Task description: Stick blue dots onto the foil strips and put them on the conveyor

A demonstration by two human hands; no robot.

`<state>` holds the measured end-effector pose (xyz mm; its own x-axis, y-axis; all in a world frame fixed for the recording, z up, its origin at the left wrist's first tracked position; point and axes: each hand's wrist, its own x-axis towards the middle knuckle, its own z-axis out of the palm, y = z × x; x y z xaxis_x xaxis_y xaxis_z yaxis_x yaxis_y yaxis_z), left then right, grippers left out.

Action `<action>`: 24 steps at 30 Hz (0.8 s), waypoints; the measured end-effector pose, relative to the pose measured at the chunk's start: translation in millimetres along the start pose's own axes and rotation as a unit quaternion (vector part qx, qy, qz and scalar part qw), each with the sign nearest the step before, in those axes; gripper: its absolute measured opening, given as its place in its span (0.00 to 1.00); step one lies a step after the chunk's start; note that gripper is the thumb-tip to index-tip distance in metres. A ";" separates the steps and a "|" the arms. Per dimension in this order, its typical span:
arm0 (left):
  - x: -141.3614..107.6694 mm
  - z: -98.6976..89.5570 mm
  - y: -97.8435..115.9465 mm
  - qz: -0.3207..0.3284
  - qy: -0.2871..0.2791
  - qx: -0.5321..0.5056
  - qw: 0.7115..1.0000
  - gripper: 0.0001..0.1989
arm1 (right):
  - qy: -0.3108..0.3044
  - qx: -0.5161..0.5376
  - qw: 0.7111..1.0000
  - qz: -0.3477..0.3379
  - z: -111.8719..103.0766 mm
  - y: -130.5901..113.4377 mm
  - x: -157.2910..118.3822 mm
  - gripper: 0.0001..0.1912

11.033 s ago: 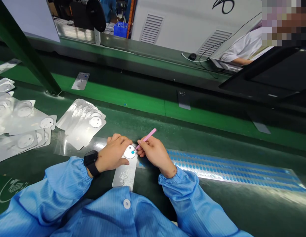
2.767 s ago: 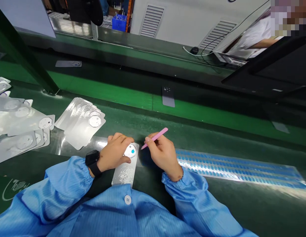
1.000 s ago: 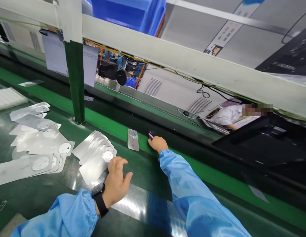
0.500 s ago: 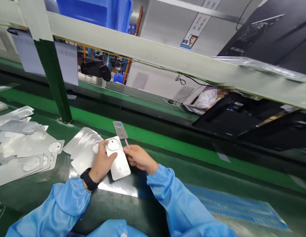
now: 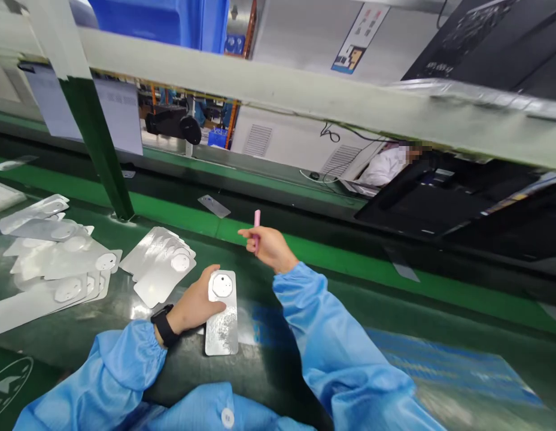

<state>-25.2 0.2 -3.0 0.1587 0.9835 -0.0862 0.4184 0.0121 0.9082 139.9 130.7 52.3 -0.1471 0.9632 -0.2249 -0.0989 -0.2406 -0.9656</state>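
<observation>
My left hand [image 5: 194,305] grips a silvery phone back panel [image 5: 222,329] by its left edge, thumb lying on its face. A white round camera area with small dark dots sits near the panel's top. Further right and higher, my right hand [image 5: 271,248] is closed round a slim pink stick [image 5: 257,221] that points up, its index finger stretched out to the left. The stick is apart from the panel. Beyond both hands, a thin phone-shaped sheet [image 5: 213,206] lies on the dark strip across the green edge.
A fanned stack of similar panels [image 5: 154,287] lies left of my left hand, and a larger spread pile [image 5: 71,263] farther left. A green post [image 5: 96,143] rises behind them. Blue-striped film [image 5: 457,365] lies at right. A person in white [image 5: 385,167] sits beyond.
My right hand with the pink stick has moved up and right, away from the panel. My left hand has brought the panel lower and more upright. The thin sheet has shifted farther away.
</observation>
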 end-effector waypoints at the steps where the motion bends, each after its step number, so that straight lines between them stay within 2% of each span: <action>1: 0.4 0.4 1.5 -0.003 -0.009 0.015 1.000 0.37 | 0.012 0.014 1.000 -0.014 -14.2 -2.0 -11.1 0.11; 3: 0.6 1.7 5.2 -0.009 -0.026 0.038 0.999 0.34 | 0.038 0.037 0.996 -0.076 -41.1 -1.8 -37.7 0.11; 5: 0.8 2.8 10.7 -0.017 -0.047 0.050 0.997 0.33 | 0.042 0.020 0.994 -0.099 -60.8 5.3 -66.3 0.14; 8: 2.3 2.3 21.0 -0.027 -0.078 0.060 0.995 0.32 | 0.005 -0.042 0.999 -0.035 -73.2 26.7 -101.3 0.21; 11: 5.5 0.8 29.7 -0.018 -0.116 0.078 0.990 0.33 | -0.034 -0.098 0.994 0.025 -72.6 51.7 -118.2 0.23; 14: 8.5 2.2 31.6 -0.014 -0.152 0.111 0.982 0.33 | -0.056 -0.124 0.990 0.034 -68.8 68.8 -118.3 0.21; 19: 8.4 13.1 22.2 0.014 -0.141 0.199 0.970 0.29 | 0.004 -0.191 0.982 0.004 -61.2 75.6 -101.4 0.11; 24: 5.3 18.4 14.5 0.077 -0.156 0.278 0.945 0.27 | 0.010 -0.210 0.977 0.042 -61.1 81.8 -90.2 0.06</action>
<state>-1.8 2.2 2.2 0.4756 0.8640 -0.1651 0.7605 -0.3095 0.5709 205.3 31.5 -14.4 -0.1169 0.9453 -0.3045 0.3262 -0.2531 -0.9108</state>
